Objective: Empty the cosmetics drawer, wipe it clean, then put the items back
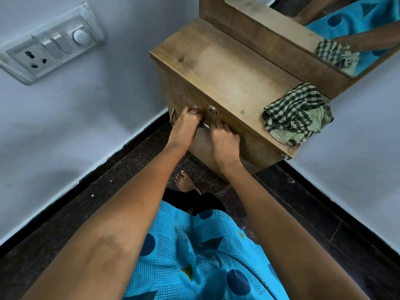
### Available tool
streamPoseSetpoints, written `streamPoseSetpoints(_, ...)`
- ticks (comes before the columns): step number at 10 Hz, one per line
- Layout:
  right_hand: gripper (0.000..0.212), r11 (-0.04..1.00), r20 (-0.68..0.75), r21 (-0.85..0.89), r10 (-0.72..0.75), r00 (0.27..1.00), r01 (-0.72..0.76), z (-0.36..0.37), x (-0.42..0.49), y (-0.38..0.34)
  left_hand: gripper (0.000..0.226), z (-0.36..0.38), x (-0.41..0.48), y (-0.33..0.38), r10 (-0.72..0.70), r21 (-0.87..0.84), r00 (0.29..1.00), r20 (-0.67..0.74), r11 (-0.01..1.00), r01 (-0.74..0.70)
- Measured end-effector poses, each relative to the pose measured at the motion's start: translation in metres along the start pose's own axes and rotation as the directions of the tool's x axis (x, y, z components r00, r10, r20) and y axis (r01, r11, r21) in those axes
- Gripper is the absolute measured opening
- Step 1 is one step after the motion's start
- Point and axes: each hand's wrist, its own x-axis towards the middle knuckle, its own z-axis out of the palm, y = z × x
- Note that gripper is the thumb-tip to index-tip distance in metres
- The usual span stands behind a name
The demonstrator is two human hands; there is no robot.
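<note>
Wooden drawer front [253, 146] looks shut, with a round lock [213, 110] near its top. The left hand [187, 123] grips its metal handle [172, 118]. The right hand [224, 138] curls just beside, grip unclear. A checked cloth [296, 113] lies on top.

Green checked cloth [297, 113]; blue dotted dress [201, 256].

Cabinet [227, 68] of wood-grain board, matt and smooth; on its front a shiny metal handle [172, 116] and round metal lock [213, 110]; on its top a crumpled checked woven cloth [296, 113]; behind it a glossy mirror [357, 29]; left of it a smooth plastic switch plate [49, 44] on matt painted wall [97, 105]; below it dark speckled stone floor [121, 169].
</note>
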Motion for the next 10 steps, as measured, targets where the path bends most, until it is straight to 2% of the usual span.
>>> streamPoseSetpoints(3, 0.032, 1.000, 0.092, 0.009, 0.015, 0.996, -0.016, 0.004, -0.001, 0.002, 0.039, 0.005, 0.004, 0.000, 0.038, 0.070, 0.999, 0.001, 0.997, -0.038)
streamPoseSetpoints(5, 0.048, 0.999, 0.086, 0.046, -0.018, 0.996, 0.014, 0.010, -0.008, 0.007, 0.040, 0.009, -0.005, 0.005, 0.023, 0.062, 1.000, -0.006, 0.998, -0.022)
streamPoseSetpoints(6, 0.043, 0.991, 0.029, 0.070, -0.120, 0.992, 0.118, 0.023, -0.019, 0.013, 0.047, 0.010, -0.013, 0.008, 0.025, 0.018, 0.999, -0.030, 1.000, -0.025)
streamPoseSetpoints(7, 0.046, 0.986, 0.018, 0.068, -0.152, 0.988, 0.151, 0.027, -0.026, 0.014, 0.053, 0.008, -0.022, 0.012, 0.042, 0.022, 0.997, 0.064, 0.999, -0.044)
streamPoseSetpoints(8, 0.059, 0.990, 0.107, 0.087, -0.117, 0.987, 0.108, 0.021, -0.027, 0.013, 0.051, 0.006, -0.034, 0.013, 0.057, 0.137, 0.991, 0.118, 0.988, -0.073)
streamPoseSetpoints(9, 0.055, 0.991, 0.232, 0.065, -0.131, 0.964, 0.119, 0.015, -0.032, 0.012, 0.048, 0.005, -0.053, 0.012, 0.029, 0.236, 0.994, 0.106, 0.970, -0.053)
streamPoseSetpoints(10, 0.051, 0.993, 0.217, 0.082, -0.097, 0.971, 0.080, 0.008, -0.040, 0.007, 0.051, 0.004, -0.075, 0.013, -0.058, 0.271, 0.997, 0.040, 0.961, 0.045)
